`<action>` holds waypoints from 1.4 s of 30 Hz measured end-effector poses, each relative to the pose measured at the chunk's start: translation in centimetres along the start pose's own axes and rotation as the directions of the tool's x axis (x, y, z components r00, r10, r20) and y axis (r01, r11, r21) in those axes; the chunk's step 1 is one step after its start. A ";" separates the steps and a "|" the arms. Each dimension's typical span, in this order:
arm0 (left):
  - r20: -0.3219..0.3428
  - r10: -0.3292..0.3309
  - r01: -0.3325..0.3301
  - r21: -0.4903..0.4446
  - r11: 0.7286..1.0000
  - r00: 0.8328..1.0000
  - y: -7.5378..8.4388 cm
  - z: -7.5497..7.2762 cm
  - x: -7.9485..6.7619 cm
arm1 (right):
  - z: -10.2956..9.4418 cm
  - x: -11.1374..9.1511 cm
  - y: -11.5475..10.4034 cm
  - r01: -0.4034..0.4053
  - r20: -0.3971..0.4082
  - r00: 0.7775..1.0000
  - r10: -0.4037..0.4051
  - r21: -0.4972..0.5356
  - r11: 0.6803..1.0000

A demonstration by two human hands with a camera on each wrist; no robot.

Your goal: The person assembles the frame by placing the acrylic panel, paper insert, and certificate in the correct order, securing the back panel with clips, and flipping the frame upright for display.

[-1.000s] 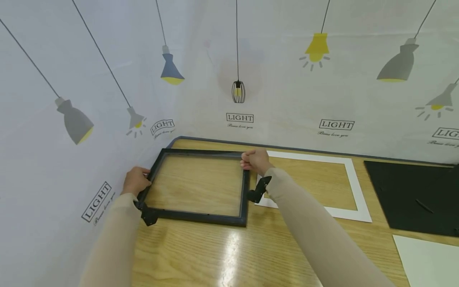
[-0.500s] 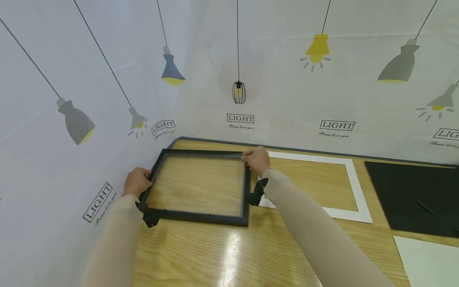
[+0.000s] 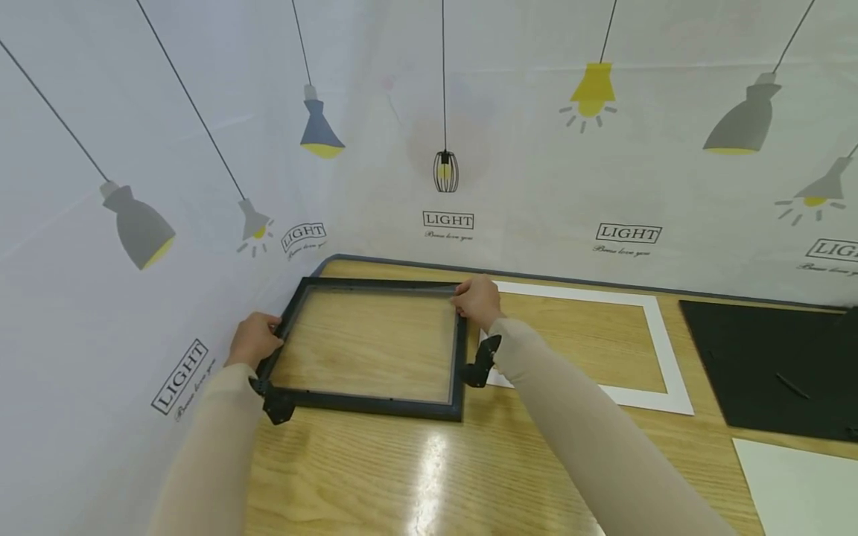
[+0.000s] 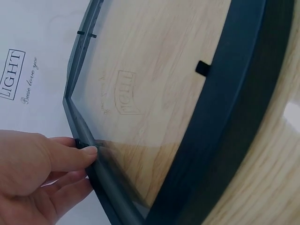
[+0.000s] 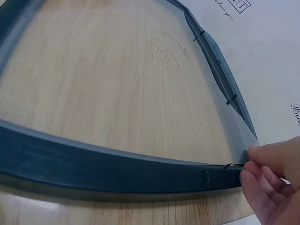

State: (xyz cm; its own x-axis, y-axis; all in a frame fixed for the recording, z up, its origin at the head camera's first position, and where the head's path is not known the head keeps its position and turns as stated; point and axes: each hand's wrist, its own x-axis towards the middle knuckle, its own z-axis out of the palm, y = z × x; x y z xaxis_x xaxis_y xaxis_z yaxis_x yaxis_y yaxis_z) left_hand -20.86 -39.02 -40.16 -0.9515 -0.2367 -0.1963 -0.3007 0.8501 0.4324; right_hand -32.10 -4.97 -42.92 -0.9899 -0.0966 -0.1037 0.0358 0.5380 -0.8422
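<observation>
A black picture frame [image 3: 375, 406] lies on the table, its inner side up, with small black tabs along its edges. Inside it is a clear sheet [image 4: 154, 98], which reflects the wall print. On the frame's left side, my left hand [image 3: 255, 339] grips the rail, thumb on top and fingers against the outer edge [image 4: 35, 176]. At the far right corner, my right hand [image 3: 480, 300] pinches the sheet's corner between thumb and fingers [image 5: 276, 176]. That corner appears slightly raised; the fingertips partly hide it.
Right of the frame lies a white mat with a cut-out window [image 3: 660, 342]. Beyond it are a black backing board [image 3: 757, 365] and a white sheet [image 3: 804, 484]. A lamp-print wall covering [image 3: 536, 186] borders the wooden table [image 3: 348, 476] at the back and left.
My right hand has turned slightly at the corner and its fingers have drawn closer together. The left hand and the frame stay in place.
</observation>
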 end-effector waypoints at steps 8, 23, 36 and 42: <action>0.061 0.026 -0.025 -0.011 1.000 0.998 -0.2 -0.2 0.0 | -0.1 -0.2 -0.3 0.084 0.081 0.994 -0.069 -0.188 0.979; 0.060 0.004 -0.004 0.010 1.000 0.998 -0.2 0.0 0.0 | -0.4 -1.2 -0.5 0.113 0.142 0.985 -0.094 -0.130 0.985; 0.059 0.024 -0.023 -0.018 1.000 0.998 0.2 -0.2 -0.2 | -0.5 -1.1 -0.2 0.163 0.082 0.984 -0.156 -0.098 0.982; 0.062 0.028 -0.028 -0.004 1.000 0.998 0.2 -0.2 -0.3 | -0.5 -1.2 -0.1 0.185 0.108 0.979 -0.171 -0.138 0.973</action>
State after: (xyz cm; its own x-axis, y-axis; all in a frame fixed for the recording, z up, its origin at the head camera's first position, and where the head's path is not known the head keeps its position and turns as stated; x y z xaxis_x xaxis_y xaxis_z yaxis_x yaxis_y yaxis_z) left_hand -20.68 -38.84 -39.83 -0.9537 -0.1835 -0.2382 -0.2746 0.8544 0.4411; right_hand -30.96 -4.49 -42.40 -0.9608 -0.2769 -0.0150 -0.1671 0.6212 -0.7656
